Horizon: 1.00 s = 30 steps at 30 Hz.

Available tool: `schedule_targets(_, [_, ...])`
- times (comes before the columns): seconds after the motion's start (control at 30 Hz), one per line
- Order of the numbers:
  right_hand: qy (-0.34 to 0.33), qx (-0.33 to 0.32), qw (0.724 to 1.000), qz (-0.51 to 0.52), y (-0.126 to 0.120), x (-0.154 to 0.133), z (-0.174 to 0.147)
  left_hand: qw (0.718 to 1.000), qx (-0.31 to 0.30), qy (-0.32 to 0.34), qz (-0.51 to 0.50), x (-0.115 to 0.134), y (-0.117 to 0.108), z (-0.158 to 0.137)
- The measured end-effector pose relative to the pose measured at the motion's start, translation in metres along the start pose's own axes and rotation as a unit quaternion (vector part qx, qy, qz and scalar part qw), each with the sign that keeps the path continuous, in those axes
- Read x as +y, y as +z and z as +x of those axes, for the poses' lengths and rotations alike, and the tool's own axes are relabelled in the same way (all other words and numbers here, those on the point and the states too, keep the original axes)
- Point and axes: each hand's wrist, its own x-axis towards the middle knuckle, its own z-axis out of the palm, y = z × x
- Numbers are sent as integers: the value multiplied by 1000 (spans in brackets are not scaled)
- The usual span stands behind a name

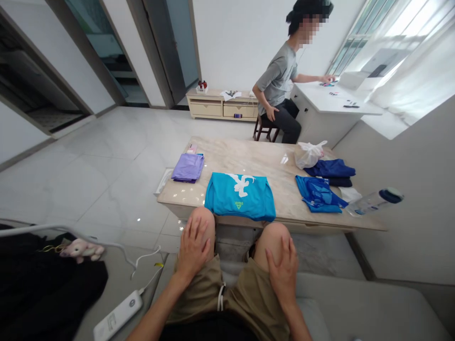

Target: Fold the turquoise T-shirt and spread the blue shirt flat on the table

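Note:
My left hand (193,248) rests on my left knee, its fingers stretched out and holding nothing. On the other knee lies my right hand (283,265), also flat with fingers apart. Just beyond my knees, a turquoise shirt (227,196) with a white figure print lies folded at the front edge of the marble-topped table (273,166). To its left is a stack of folded purple clothing (188,166). Folded blue clothing (317,193) lies to the right, with dark navy clothing (332,170) behind it. Neither hand touches any clothing.
A clear bottle (371,202) and a white plastic bag (308,154) stand on the table's right part. A power bank (118,315) with a cable and a plush toy (82,250) lie on the sofa. Another person (279,78) sits at a white desk (320,102).

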Motion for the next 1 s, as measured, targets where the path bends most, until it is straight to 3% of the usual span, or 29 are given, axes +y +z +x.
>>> schedule_targets(0.37, [10, 27, 1000, -2, 27, -3, 8, 998, 49, 27, 15, -12, 6, 0])
schedule_targets(0.67, [19, 50, 998, 11, 22, 6, 6, 996, 44, 73, 24, -17, 1, -3])
schedule_targets(1.0, [29, 69, 996, 54, 12, 15, 2, 996, 48, 73, 27, -9, 2, 1])
